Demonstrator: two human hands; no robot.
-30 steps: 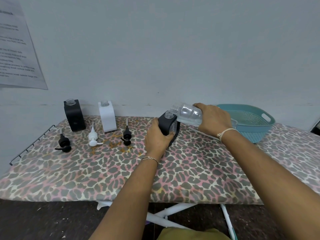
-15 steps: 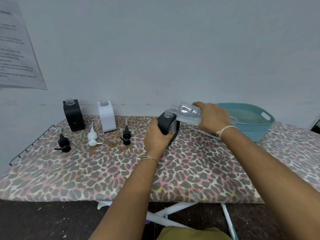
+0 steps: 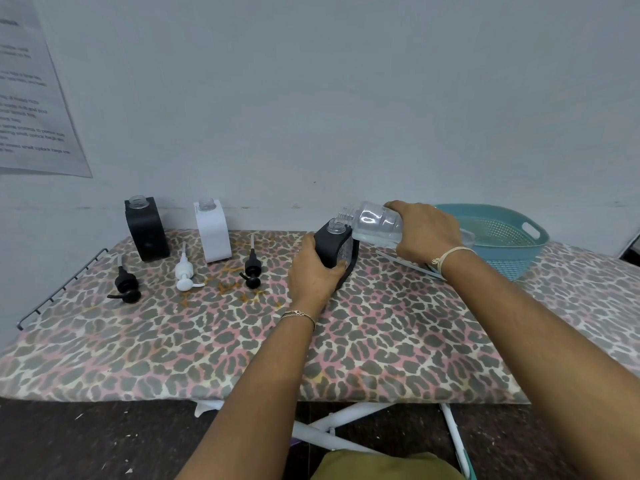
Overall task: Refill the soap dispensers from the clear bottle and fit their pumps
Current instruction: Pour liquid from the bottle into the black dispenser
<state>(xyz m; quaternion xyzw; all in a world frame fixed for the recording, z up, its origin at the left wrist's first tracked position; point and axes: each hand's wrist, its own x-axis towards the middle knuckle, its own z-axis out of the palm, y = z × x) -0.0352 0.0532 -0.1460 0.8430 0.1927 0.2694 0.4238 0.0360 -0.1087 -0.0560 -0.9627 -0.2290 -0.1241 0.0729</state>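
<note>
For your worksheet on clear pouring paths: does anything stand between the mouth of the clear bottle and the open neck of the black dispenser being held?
Nothing visible does. The clear bottle, tipped in the right hand, has its mouth just above the open neck of the black dispenser steadied by the left hand. The pumps lie aside to the left.

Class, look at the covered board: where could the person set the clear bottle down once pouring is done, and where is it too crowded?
Free: the broad near strip of the board in front of both forearms, and the patch between the held black dispenser and the teal basket. Crowded: the far left, where two dispensers stand behind three loose pumps.
</note>
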